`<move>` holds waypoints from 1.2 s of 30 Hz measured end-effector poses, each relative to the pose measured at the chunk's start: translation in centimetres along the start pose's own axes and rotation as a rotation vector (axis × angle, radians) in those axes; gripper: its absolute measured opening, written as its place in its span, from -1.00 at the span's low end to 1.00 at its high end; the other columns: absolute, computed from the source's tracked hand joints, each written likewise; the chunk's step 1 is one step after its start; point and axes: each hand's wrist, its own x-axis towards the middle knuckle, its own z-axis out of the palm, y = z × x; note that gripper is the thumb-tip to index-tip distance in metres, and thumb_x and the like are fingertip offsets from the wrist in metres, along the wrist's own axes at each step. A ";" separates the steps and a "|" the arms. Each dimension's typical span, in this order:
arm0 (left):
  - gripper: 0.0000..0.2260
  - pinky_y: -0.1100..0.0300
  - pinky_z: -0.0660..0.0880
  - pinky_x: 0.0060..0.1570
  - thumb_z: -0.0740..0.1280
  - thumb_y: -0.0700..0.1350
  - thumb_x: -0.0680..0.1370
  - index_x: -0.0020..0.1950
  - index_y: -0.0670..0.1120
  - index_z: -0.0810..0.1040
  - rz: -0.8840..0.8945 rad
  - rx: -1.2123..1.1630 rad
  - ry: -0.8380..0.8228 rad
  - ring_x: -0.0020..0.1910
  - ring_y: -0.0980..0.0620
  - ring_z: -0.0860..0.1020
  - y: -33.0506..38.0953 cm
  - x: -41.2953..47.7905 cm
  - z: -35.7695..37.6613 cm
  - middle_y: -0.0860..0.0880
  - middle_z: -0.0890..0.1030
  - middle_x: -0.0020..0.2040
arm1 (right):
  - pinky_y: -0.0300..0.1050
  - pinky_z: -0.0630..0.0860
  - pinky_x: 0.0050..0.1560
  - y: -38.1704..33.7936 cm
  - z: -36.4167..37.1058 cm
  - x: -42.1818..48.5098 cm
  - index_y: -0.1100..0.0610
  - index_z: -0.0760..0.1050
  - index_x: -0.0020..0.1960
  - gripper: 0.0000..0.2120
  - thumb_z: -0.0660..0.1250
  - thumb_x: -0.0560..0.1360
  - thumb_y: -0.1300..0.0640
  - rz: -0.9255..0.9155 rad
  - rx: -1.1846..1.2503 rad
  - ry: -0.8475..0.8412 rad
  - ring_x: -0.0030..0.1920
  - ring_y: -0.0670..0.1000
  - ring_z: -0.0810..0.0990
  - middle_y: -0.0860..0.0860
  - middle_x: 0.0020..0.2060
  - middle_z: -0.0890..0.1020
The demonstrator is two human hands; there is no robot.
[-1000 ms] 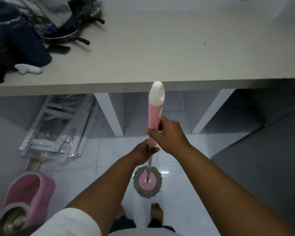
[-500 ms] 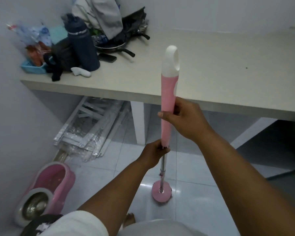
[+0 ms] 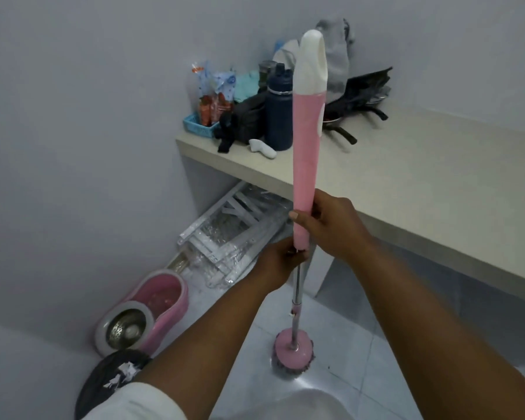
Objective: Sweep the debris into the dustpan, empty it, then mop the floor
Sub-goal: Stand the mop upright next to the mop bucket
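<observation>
— How do my hands sit?
— Your right hand (image 3: 331, 228) reaches forward, fingers curled round the lower pink grip of the mop (image 3: 306, 153). Your left hand (image 3: 273, 265) grips just below, where the metal shaft begins.
— And the mop?
— It stands nearly upright, white tip up, with the mop head (image 3: 293, 354) down on the tiled floor (image 3: 346, 344), near the pink bucket (image 3: 146, 313).

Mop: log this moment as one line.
phase: mopping | left hand: grips handle base | right hand: grips handle above it | mop head: on floor | spin bucket: by wall
</observation>
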 end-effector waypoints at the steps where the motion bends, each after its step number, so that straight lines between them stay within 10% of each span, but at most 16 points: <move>1: -0.68 0.62 0.37 -0.19 0.39 -0.07 0.56 0.31 -0.04 0.56 0.010 0.005 0.032 -0.04 0.32 0.53 -0.1 0.0 -1.3 0.07 0.62 0.10 | -0.38 0.40 -0.21 -0.8 0.7 0.9 0.08 0.50 0.13 -0.72 0.34 0.53 -0.07 -0.030 -0.014 -0.007 -0.12 -0.03 0.57 -0.09 -0.11 0.57; 11: -0.69 0.18 0.48 0.20 0.48 0.02 0.47 0.20 0.04 0.63 0.015 -0.037 0.326 0.12 0.14 0.60 -2.3 2.0 -13.1 0.11 0.67 0.10 | -0.20 0.52 -0.13 -7.4 6.1 11.3 0.06 0.47 0.08 -0.77 0.32 0.54 -0.06 -0.233 0.040 -0.215 -0.12 -0.04 0.57 -0.05 -0.11 0.60; 16: -0.71 0.54 0.42 -0.10 0.45 0.10 0.48 0.18 0.12 0.61 -0.003 0.079 0.562 0.00 0.25 0.60 -1.3 2.4 -18.2 0.21 0.65 0.00 | -0.04 0.59 -0.07 -10.7 8.0 17.5 0.08 0.48 0.02 -0.81 0.34 0.54 -0.03 -0.377 0.133 -0.307 -0.14 -0.03 0.60 -0.02 -0.16 0.61; 26: -0.67 -0.03 0.55 0.19 0.41 0.12 0.51 0.23 0.03 0.60 -0.075 0.063 0.910 0.08 0.01 0.61 1.3 -0.2 -25.4 0.04 0.66 0.11 | -0.08 0.61 -0.01 -19.4 11.6 23.8 0.12 0.50 0.13 -0.71 0.31 0.56 -0.07 -0.651 0.234 -0.470 -0.08 0.04 0.63 -0.02 -0.06 0.61; 36: -0.71 0.15 0.61 0.00 0.41 0.05 0.52 0.21 0.01 0.60 -0.009 0.034 1.217 0.06 0.03 0.62 3.2 -6.4 -32.6 0.00 0.67 0.06 | 0.05 0.62 0.01 -30.5 15.4 24.9 0.13 0.51 0.13 -0.71 0.29 0.55 -0.06 -0.827 0.357 -0.574 -0.03 0.03 0.64 0.01 -0.04 0.64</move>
